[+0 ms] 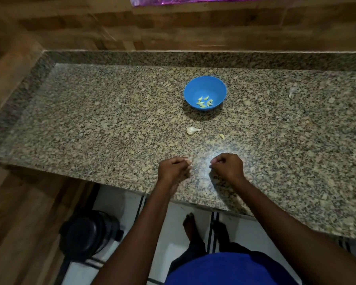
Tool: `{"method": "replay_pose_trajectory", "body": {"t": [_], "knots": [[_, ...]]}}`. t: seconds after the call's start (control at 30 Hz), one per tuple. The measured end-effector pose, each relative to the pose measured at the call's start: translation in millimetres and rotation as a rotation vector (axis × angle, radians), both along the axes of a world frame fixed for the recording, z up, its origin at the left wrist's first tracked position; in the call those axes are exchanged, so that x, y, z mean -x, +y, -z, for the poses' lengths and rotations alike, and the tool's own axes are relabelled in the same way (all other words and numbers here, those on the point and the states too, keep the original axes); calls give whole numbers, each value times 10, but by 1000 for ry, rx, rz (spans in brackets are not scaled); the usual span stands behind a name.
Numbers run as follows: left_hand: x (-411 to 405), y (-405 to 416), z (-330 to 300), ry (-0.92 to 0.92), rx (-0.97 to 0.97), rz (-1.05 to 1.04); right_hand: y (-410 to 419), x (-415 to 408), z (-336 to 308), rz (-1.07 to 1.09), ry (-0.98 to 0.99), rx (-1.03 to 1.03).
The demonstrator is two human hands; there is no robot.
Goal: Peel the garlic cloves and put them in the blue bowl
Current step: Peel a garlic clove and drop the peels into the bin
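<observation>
The blue bowl (205, 91) stands on the granite counter (90, 120) and holds several pale peeled garlic cloves (205, 101). Nearer to me lie a white partial garlic bulb (192, 130) and one loose clove (222, 136). My left hand (174, 169) hovers over the counter's front part with curled fingers, pinching a small pale garlic piece (189, 161) at its fingertips. About a hand's width to the right, my right hand (227, 166) is curled too, fingertips pinched together; what it holds is too small to make out.
Another bit of garlic skin (292, 91) lies at the counter's right. A wood-patterned wall (173, 27) rises behind the counter. Below the front edge are a white tiled floor, a black pot (90, 235) at the left and my bare feet (190, 225).
</observation>
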State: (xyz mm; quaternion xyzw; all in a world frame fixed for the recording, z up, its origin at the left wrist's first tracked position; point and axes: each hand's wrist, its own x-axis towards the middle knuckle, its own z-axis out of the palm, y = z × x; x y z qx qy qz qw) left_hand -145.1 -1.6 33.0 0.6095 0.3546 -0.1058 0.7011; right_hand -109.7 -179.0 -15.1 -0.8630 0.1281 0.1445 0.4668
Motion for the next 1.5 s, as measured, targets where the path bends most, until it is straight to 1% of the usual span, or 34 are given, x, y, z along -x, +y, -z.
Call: {"method": "replay_pose_trajectory", "body": {"t": [0.07, 0.13, 0.33, 0.4, 0.47, 0.57, 0.63, 0.7, 0.87, 1.0, 1.07, 1.23, 1.4, 1.5], "knots": [[121, 135, 31, 1, 19, -60, 166, 25, -7, 64, 117, -146], [281, 325, 63, -5, 79, -155, 398, 90, -41, 48, 194, -228], [1015, 1085, 9, -159, 265, -444, 1440, 376, -350, 45, 463, -599], [1314, 1397, -24, -207, 281, -525, 1855, 532, -454, -44, 511, -662], [1657, 1754, -67, -243, 285, -610, 2333, 756, -528, -183, 541, -680], [2204, 2331, -65, -274, 291, -735, 3117, 1161, -489, -333, 638, -715], [2585, 2748, -3, -282, 286, -798, 3671, 1477, -387, -447, 705, -693], [2986, 3213, 118, -268, 273, -843, 4244, 1830, -239, -493, 762, -687], [3780, 4120, 443, -227, 292, -934, 5288, 2592, 31, -519, 905, -715], [4176, 4639, 720, -219, 340, -981, 5847, 2916, 333, -469, 976, -659], [4279, 4860, 875, -213, 363, -1001, 6055, 3017, 484, -445, 989, -632], [4381, 5279, 1271, -178, 402, -1037, 6465, 3128, 885, -426, 942, -522], [4311, 5640, 1884, -111, 429, -1044, 6829, 3043, 1588, -379, 910, -370], [4219, 5818, 2327, -67, 460, -1027, 6969, 2975, 2010, -396, 910, -264]]}}
